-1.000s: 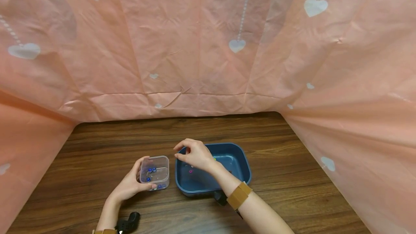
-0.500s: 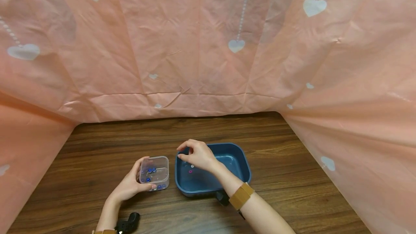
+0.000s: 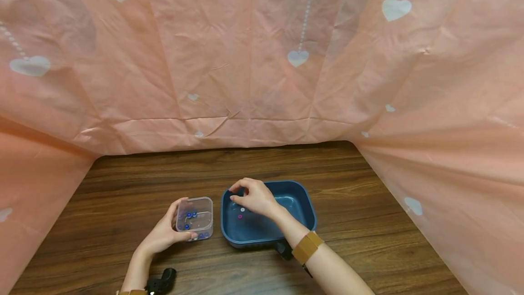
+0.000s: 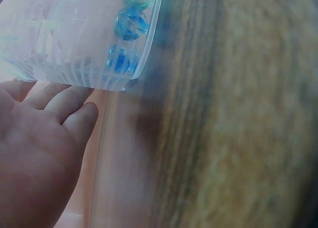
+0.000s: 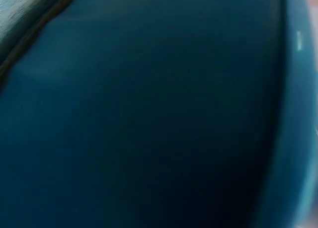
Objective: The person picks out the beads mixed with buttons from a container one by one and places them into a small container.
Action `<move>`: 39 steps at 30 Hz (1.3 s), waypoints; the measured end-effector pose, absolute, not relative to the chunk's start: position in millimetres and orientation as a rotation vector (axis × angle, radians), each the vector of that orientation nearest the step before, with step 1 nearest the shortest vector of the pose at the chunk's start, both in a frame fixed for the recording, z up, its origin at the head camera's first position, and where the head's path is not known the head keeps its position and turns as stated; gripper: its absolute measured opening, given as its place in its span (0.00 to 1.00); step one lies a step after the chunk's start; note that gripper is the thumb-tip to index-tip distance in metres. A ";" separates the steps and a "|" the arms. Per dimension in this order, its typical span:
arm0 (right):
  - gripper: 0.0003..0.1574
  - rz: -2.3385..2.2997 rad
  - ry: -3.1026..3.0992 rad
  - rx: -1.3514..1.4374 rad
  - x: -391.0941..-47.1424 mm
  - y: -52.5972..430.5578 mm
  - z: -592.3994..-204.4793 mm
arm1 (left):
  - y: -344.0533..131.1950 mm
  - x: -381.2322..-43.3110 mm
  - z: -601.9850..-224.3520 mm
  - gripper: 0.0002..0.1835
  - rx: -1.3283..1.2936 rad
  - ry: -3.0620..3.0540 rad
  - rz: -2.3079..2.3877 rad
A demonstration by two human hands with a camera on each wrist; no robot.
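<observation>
My left hand [image 3: 161, 230] grips a clear plastic box [image 3: 209, 224] by its left side, thumb along the near wall. Inside lie several blue beads [image 3: 191, 214], and faceted blue beads [image 4: 130, 23] show through the wall in the left wrist view. To the right stands a dark blue basin [image 3: 266, 235]. Over its left part hovers my right hand [image 3: 258, 199], thumb and forefinger apart and curved, with nothing visible between them. A small pink ring [image 3: 240, 216] and a small white piece [image 3: 243, 210] lie in the basin below. The right wrist view shows only basin wall [image 5: 149, 89].
A wooden table [image 3: 155, 172] lies under both containers. Pink sheeting [image 3: 254, 135] with hearts encloses the back and both sides. Black wrist cameras [image 3: 165, 281] hang from tan straps [image 3: 307, 247], the right one close to the basin's near rim.
My right hand has shifted right and slightly down, from the basin's left rim to over its inside. The white piece has come into fuller view. The left hand and box have stayed put.
</observation>
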State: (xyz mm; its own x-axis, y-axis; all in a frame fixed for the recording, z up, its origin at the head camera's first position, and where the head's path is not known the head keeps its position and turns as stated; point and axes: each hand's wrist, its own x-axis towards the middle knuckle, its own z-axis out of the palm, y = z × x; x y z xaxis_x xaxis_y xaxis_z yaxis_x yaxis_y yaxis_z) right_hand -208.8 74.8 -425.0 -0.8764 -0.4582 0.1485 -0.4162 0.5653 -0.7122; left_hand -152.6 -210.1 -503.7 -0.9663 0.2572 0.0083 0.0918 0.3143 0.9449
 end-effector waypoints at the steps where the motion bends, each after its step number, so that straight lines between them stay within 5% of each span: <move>1: 0.11 -1.224 2.730 -0.761 -209.1 75.5 -425.7 | -210.2 -152.7 -503.7 0.54 0.326 2.428 1.728; 39: 0.15 -1.038 2.709 -0.713 -223.5 76.6 -453.3 | -210.2 -152.7 -501.7 0.53 0.371 2.449 1.747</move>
State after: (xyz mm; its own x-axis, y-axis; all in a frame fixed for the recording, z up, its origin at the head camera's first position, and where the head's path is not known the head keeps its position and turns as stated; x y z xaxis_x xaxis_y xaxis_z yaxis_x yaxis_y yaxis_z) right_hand -223.5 76.6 -453.3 -0.8750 -0.4835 0.0253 -0.3765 0.6466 -0.6634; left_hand -152.7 -210.2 -501.7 -0.9639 0.2611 0.0515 0.1336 0.3075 0.9421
